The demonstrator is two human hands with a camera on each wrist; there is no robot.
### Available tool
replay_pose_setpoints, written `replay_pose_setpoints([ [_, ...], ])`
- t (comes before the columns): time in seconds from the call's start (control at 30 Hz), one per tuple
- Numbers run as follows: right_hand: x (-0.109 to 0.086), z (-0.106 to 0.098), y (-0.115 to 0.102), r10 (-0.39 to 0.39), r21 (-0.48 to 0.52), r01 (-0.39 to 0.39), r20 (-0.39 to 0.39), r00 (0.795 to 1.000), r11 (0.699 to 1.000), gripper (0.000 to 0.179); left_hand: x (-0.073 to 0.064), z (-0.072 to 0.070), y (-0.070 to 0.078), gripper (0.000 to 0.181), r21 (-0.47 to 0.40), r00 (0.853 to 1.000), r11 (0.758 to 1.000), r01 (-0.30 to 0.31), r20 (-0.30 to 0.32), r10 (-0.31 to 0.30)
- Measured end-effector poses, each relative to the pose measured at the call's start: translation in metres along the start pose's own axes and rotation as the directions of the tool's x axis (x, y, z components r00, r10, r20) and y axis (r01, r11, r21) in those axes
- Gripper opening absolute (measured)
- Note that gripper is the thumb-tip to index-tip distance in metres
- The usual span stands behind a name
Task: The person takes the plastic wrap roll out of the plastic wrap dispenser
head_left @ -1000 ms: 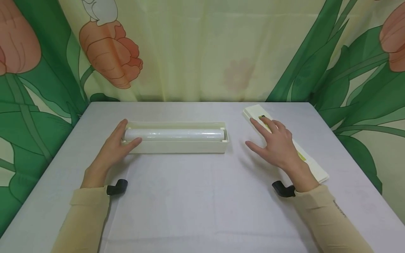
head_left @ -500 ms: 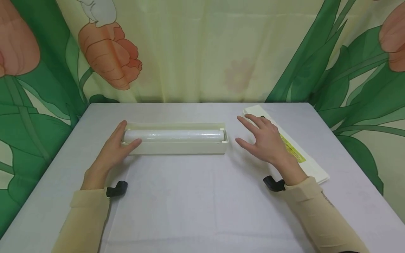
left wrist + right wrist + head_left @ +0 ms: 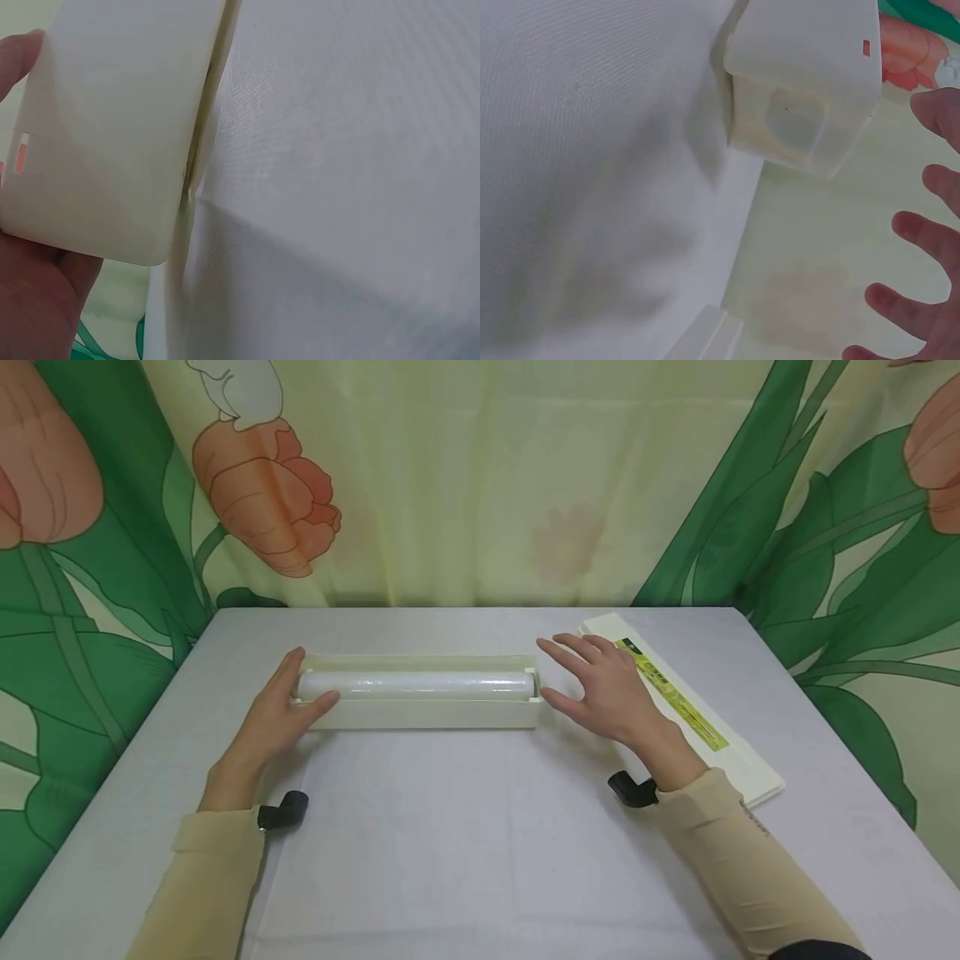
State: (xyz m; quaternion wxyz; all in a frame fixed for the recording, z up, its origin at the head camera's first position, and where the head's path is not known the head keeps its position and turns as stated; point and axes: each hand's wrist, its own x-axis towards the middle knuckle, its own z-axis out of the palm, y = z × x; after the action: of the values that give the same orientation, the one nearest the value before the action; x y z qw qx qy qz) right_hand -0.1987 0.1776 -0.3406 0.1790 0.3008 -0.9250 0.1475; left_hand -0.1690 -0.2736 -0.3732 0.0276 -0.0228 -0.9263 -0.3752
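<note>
The pale open box [image 3: 423, 716] is lying lengthwise across the far part of the counter [image 3: 420, 843], and a roll of film [image 3: 416, 685] is sitting inside it, its glossy upper side showing along the open top. The left hand [image 3: 266, 718] is gripping the box's left end, its thumb reaching over the front rim while its fingers are going round the outer side. The right hand [image 3: 611, 693] is hovering just beside the opposite end, fingers and thumb spread wide, holding nothing; the right wrist view is showing a gap between it and the box. To the right of this hand, a flat white panel [image 3: 738, 764] with a yellow label is lying at a slant. The box is looking like thin, stiff plastic, probably getting most of its weight from the roll, and its smooth walls are likely offering little friction. A hold at the 2 ends, low on the walls, is seeming steadiest, since lifting with only 1 hand is risking a tilt. The roll itself is appearing firm at heart but slick outside, and its film is probably being easy to crease or nick with fingernails, so its 2 ends are looking like the safer places for fingertips.
</note>
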Motion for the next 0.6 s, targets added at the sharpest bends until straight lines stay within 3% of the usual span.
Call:
replay_pose_setpoints([
  [0.6, 0.02, 0.012, -0.016, -0.086, 0.015, 0.085, 0.096, 0.992, 0.996, 0.055, 0.001, 0.001, -0.005, 0.1, -0.011, 1.0, 1.0, -0.017, -0.004, 0.017],
])
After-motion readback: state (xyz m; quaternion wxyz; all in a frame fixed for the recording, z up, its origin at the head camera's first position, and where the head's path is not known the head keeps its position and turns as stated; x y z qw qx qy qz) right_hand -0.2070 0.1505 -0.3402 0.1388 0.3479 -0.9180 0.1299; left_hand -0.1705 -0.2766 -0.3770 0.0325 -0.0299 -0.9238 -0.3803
